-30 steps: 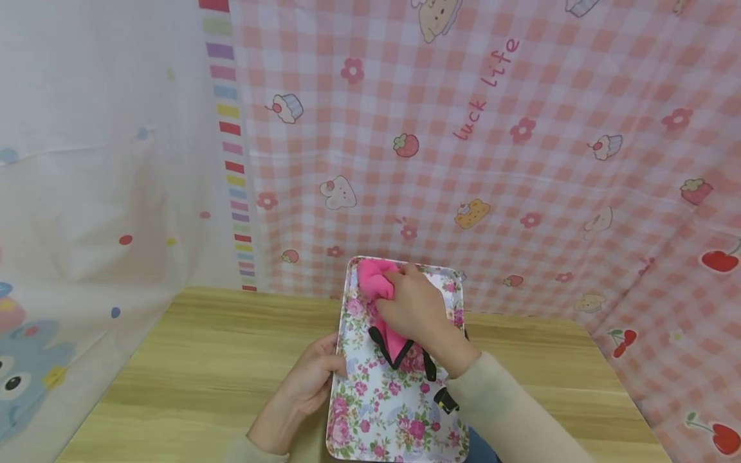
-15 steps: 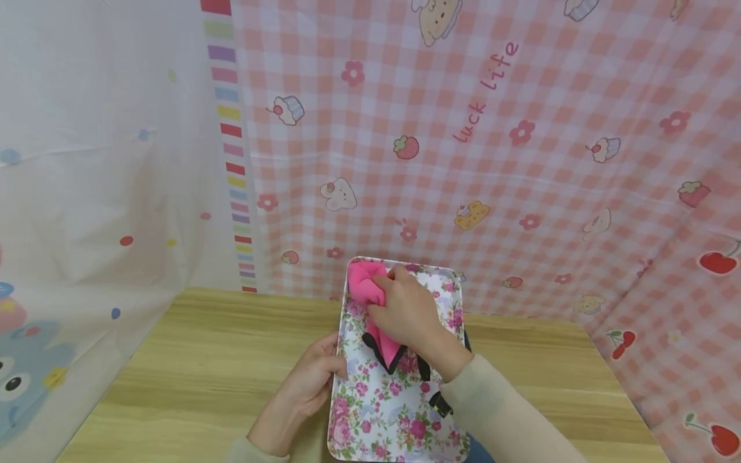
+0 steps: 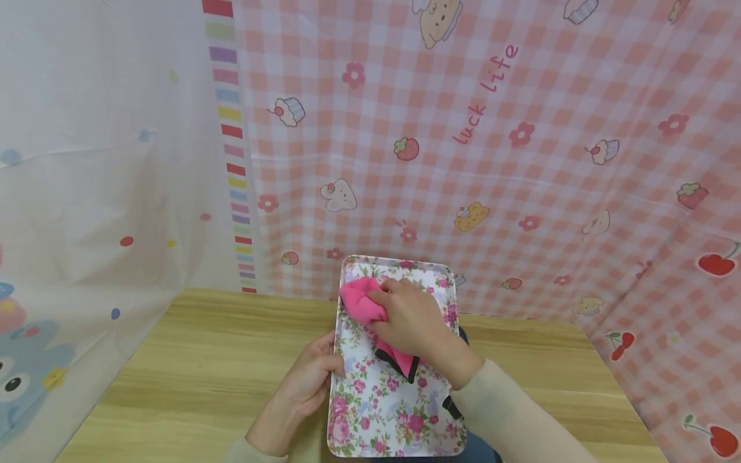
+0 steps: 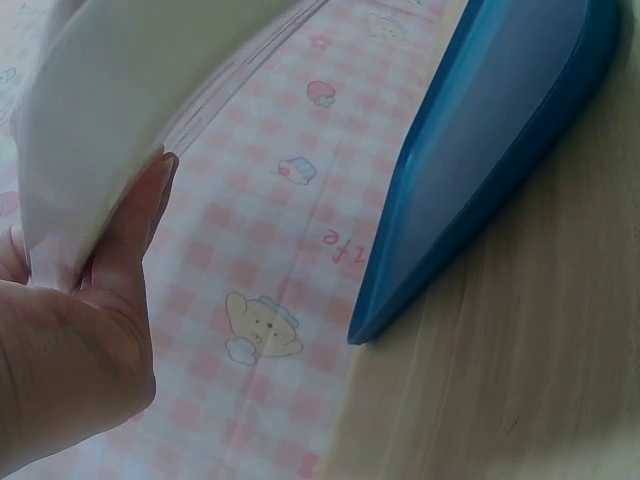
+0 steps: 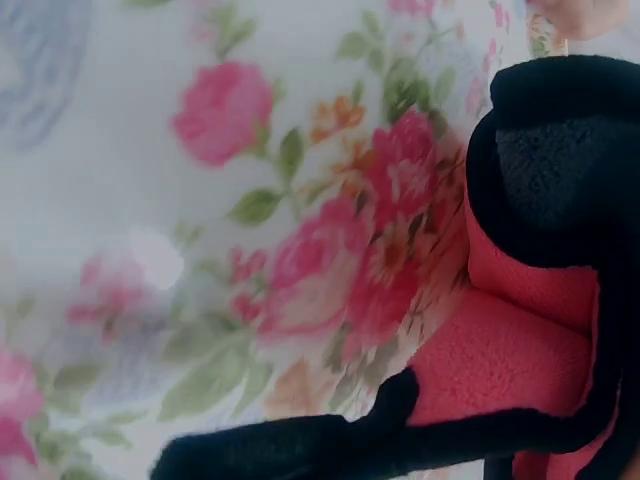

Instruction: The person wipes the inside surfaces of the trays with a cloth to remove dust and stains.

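Observation:
A rectangular tray (image 3: 399, 424) with a pink rose print is held up, tilted, over the table in the head view. My left hand (image 3: 307, 376) grips its left edge, thumb on the printed face. The left wrist view shows the tray's plain pale underside (image 4: 110, 130) above that hand (image 4: 80, 340). With my right hand (image 3: 417, 321) I clutch a bunched pink cloth (image 3: 361, 299) with black edging, pressed on the tray's upper left part. Close up in the right wrist view, folds of the cloth (image 5: 500, 360) lie against the print; the right hand's fingers are mostly hidden there.
A blue-rimmed tray (image 4: 480, 130) lies on the wooden table (image 4: 480, 400); in the head view only bits of blue show behind the floral tray. A pink checked curtain (image 3: 370, 128) closes off the back and right, a white sheet (image 3: 116, 193) the left.
My right hand has moved the cloth left, then down along the tray's upper left edge. The tray has shifted slightly left. My left hand keeps its grip.

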Tool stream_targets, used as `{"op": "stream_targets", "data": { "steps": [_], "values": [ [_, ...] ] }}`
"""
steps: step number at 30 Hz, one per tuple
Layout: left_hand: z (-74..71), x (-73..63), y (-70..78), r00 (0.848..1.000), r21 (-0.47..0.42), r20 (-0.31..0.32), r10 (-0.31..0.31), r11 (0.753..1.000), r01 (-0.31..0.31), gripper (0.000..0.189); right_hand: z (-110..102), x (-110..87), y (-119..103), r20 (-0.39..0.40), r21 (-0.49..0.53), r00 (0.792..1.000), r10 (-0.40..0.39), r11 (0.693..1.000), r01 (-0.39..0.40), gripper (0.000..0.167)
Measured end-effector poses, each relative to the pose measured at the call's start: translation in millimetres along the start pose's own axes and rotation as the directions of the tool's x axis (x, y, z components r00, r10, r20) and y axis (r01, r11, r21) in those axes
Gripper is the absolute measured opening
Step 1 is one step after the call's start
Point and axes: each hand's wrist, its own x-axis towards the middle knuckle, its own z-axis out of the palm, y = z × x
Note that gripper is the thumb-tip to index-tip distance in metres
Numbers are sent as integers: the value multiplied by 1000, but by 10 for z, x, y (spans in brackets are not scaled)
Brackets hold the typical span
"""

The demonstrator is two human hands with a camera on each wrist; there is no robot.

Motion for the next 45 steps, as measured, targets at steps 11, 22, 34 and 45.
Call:
{"op": "stream_targets", "data": {
  "steps": [11,22,34,45],
  "values": [
    [10,10,1,1000,-16,-30,-4,1000,3,93,-36,-171,271,-82,-135,994,-73,989,62,44],
    [29,4,15,998,-13,-62,-11,1000,10,93,-92,-348,536,-59,-83,997,40,995,-45,42],
    [25,2,28,996,-5,-84,-2,1000,2,94,-103,-490,647,-59,23,980,189,982,-188,24],
    [30,4,28,997,-19,-79,-5,1000,4,93,-61,-555,537,-53,164,940,338,931,-325,13]
  ]
}}
